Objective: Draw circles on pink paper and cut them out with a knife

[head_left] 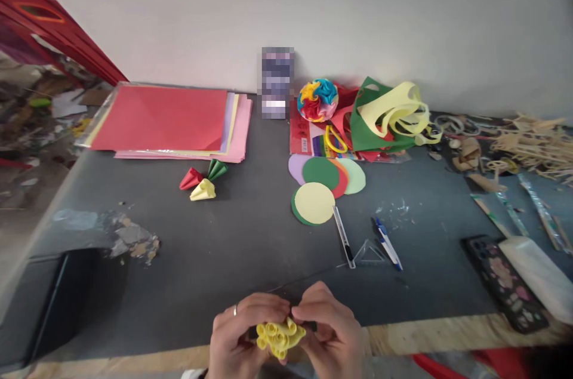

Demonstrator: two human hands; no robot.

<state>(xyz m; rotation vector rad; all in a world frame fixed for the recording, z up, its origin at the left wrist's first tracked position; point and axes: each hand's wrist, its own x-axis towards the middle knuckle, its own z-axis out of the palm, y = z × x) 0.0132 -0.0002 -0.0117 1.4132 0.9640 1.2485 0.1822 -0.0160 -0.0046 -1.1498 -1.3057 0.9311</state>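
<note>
Pinching yellow paper curls (279, 336), left hand (237, 340), right hand (333, 331) fingers clamped, paper circles (324, 185), perhaps a knife (344, 237) beyond.

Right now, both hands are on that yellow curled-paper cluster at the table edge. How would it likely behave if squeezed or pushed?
The yellow curled-paper cluster looks like thin rolled paper, so probably very light and easily crushed. Left hand and right hand pinch it with fingertips only, suggesting it needs gentle pressure. Its open curls would likely flatten or unroll rather than spring back.

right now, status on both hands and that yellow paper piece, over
Left hand and right hand both in grip on the yellow curled paper cluster, at the table's near edge. Nothing between hands and paper.
</note>
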